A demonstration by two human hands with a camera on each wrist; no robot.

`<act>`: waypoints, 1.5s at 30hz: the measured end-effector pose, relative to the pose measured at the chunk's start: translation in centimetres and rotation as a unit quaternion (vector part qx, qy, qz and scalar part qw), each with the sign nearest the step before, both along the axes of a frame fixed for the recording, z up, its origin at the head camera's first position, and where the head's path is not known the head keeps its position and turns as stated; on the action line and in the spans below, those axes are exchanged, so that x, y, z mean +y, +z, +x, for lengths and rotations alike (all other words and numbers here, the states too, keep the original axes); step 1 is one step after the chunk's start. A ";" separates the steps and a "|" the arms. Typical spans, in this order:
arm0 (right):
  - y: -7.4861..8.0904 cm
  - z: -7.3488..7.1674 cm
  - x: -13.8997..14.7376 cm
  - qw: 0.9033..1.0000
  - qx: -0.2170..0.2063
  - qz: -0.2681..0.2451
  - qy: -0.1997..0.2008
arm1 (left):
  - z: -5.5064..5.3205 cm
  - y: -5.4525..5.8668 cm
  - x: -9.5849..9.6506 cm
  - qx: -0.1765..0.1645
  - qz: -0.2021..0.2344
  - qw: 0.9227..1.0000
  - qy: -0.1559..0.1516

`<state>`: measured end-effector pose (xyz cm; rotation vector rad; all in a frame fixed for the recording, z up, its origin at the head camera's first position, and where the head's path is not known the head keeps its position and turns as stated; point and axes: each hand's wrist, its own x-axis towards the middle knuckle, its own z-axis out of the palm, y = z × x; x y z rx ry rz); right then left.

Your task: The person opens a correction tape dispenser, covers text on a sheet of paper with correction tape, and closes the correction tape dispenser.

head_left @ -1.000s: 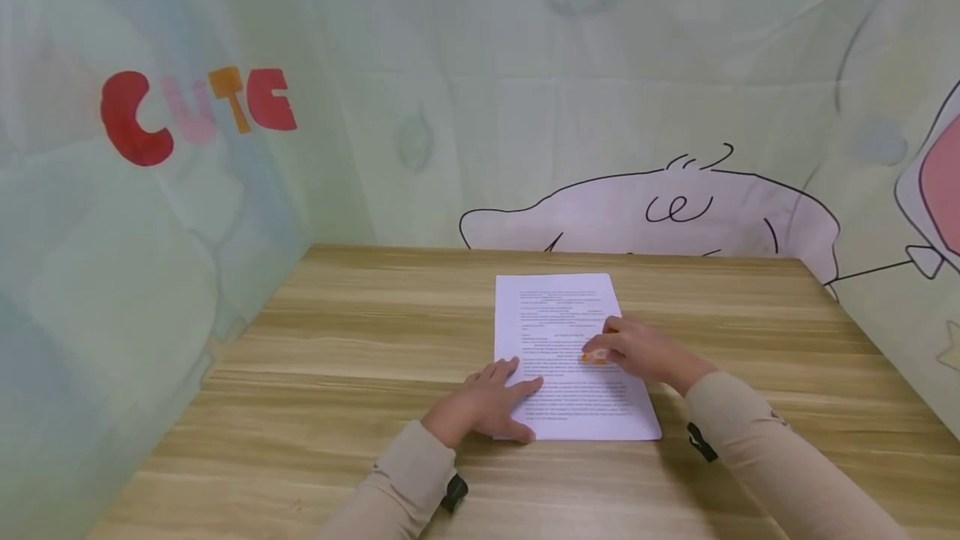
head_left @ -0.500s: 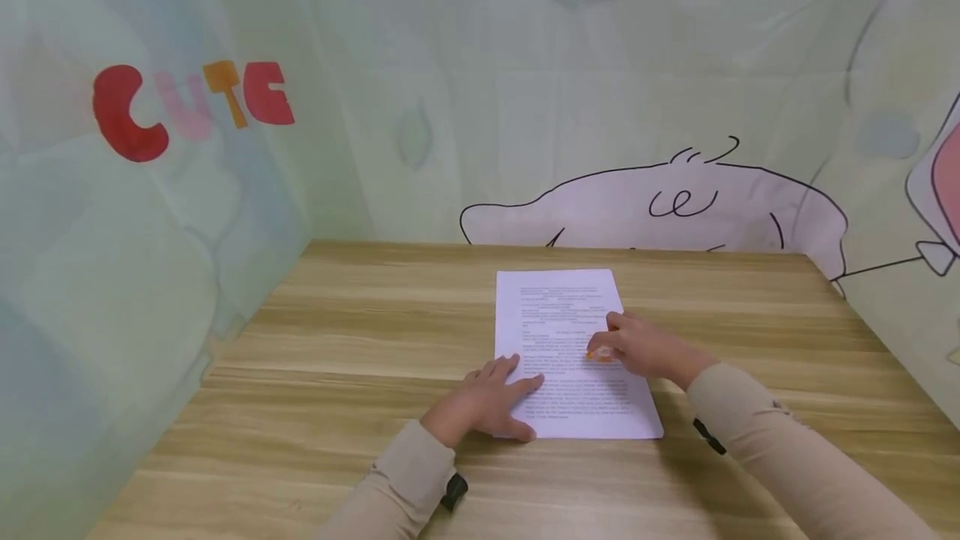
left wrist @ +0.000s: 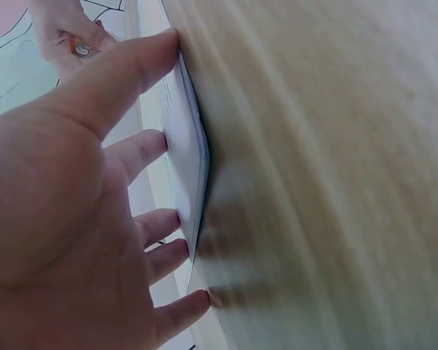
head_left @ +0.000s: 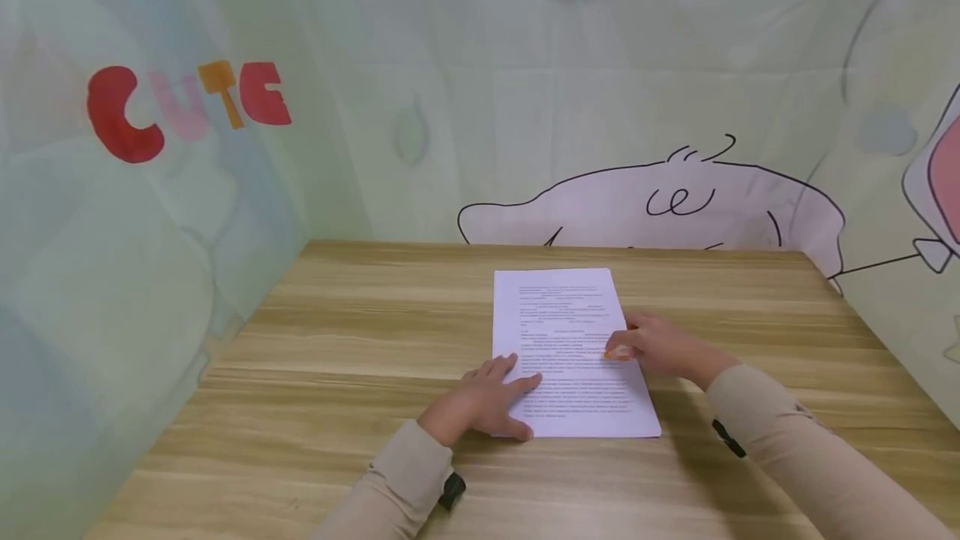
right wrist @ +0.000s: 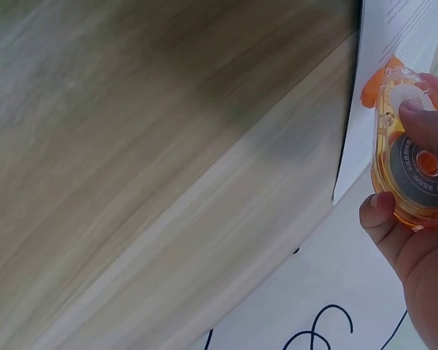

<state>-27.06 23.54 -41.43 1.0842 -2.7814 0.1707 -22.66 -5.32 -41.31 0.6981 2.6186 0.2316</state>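
Note:
A small stack of printed paper (head_left: 551, 280) lies on the wooden table. My left hand (head_left: 489, 398) presses on its near left part, fingers spread and fairly straight; in the left wrist view the thumb and fingertips sit along the paper's edge. My right hand (head_left: 667, 348) pinches a correction tape (right wrist: 416, 164) between thumb and fingers, over the right side of the page. Its body is see-through orange with a dark round reel inside. The orange tip (right wrist: 376, 86) points toward the printed lines; fingers hide part of the body.
The wooden table (head_left: 360, 340) extends around the paper on every side. Behind it hangs a pale cloth backdrop (head_left: 375, 123) with a drawn figure and the letters CUTE. Dark straps (head_left: 452, 490) show at both sleeve cuffs.
My right hand has slid to the right across the page with the correction tape, toward the paper's right edge. The left hand keeps its place on the paper.

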 end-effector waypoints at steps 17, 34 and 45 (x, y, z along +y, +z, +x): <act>-0.3 0.3 2.2 0.970 -0.137 -0.164 -0.116 | 0.1 -0.1 -0.2 -0.003 0.030 1.000 0.006; 0.0 0.8 0.2 0.975 -0.118 -0.150 -0.117 | 1.4 0.8 0.3 0.039 -0.013 0.999 -0.022; -0.1 0.7 -1.8 0.976 -0.131 -0.134 -0.107 | 1.7 0.3 0.0 0.040 0.007 0.999 -0.019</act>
